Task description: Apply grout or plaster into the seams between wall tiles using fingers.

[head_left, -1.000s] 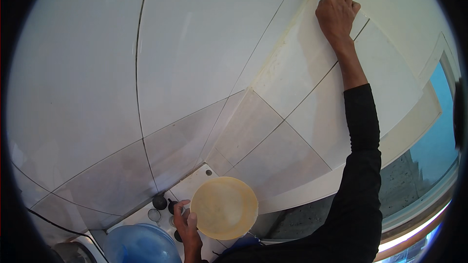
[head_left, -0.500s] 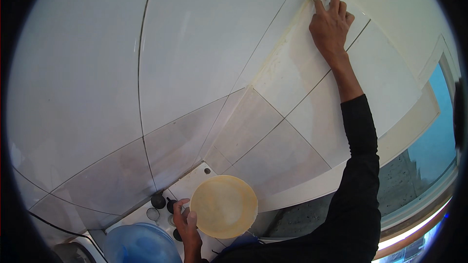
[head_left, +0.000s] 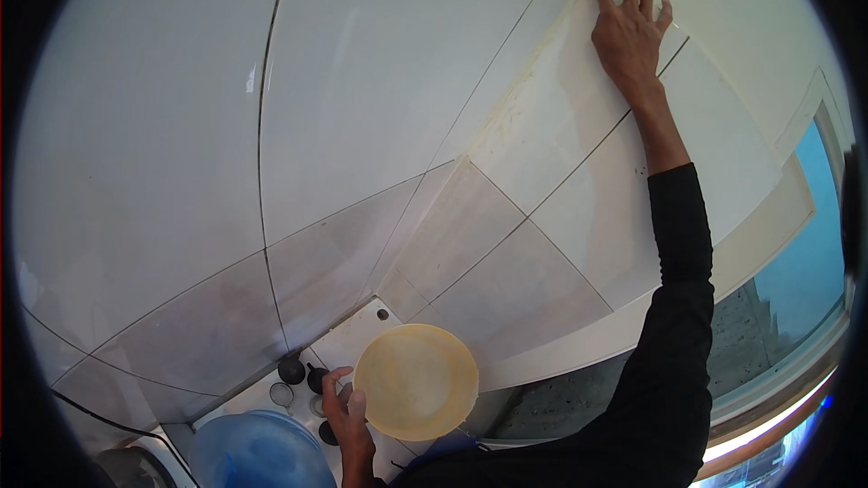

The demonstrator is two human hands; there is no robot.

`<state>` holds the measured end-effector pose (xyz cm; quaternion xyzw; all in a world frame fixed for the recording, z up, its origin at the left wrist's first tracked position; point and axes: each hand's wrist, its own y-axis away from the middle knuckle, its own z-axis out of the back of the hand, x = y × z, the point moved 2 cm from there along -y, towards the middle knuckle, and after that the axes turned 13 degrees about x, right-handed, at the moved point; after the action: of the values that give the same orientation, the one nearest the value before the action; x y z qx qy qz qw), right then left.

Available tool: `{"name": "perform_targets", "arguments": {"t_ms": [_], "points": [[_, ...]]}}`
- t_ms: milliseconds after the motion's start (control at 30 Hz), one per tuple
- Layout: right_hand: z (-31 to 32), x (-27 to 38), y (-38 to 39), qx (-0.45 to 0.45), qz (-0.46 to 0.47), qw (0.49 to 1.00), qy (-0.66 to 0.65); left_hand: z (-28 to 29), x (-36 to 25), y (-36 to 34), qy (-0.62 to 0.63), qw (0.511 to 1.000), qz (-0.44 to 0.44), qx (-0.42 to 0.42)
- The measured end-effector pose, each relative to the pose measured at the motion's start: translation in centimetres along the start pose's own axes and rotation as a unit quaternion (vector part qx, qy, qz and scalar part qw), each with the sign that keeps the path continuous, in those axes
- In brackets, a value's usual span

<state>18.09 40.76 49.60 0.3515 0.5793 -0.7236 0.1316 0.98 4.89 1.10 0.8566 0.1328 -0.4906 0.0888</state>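
My left hand [head_left: 346, 411] holds a pale yellow plastic bowl [head_left: 418, 380] by its left side, thumb at the rim and fingers curled around it. A thin pale residue coats the bowl's inside. Up at the top right, my right hand [head_left: 626, 36] has its fingers spread against the tiled wall. Its fingertips are smeared with whitish paste, and the index finger touches the upper end of the corner seam. Cream-coloured paste [head_left: 524, 81] runs down that seam, between the large white wall tiles [head_left: 389, 54] and the adjoining tiles [head_left: 524, 140].
A blue rounded plastic container [head_left: 262, 452] stands at the lower left on a white surface [head_left: 348, 334]. Beside it are several small dark round items and a clear glass [head_left: 281, 395]. A window [head_left: 750, 352] with a white ledge [head_left: 579, 352] lies right. A black cable [head_left: 99, 417] hangs lower left.
My right hand has moved slightly up and right along the top of the seam, its fingers spreading wider. My left hand and the bowl have stayed nearly still.
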Motion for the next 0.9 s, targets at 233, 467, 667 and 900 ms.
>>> {"name": "perform_targets", "arguments": {"t_ms": [233,467,667,900], "points": [[0.6,2.9,2.9,0.046,0.012,0.998,-0.032,0.2,0.2,0.2,0.007,1.0,-0.004,-0.008],[1.3,2.6,4.8,0.034,0.033,0.995,-0.083,0.4,0.2,0.3,-0.007,1.0,0.002,-0.008],[0.6,-1.7,0.0,0.01,-0.02,0.999,-0.031,0.2,0.1,0.3,-0.006,1.0,0.003,-0.014],[-0.3,-2.0,-0.6,0.043,-0.01,0.999,0.014,0.1,0.3,0.1,-0.006,1.0,-0.003,-0.002]]}}
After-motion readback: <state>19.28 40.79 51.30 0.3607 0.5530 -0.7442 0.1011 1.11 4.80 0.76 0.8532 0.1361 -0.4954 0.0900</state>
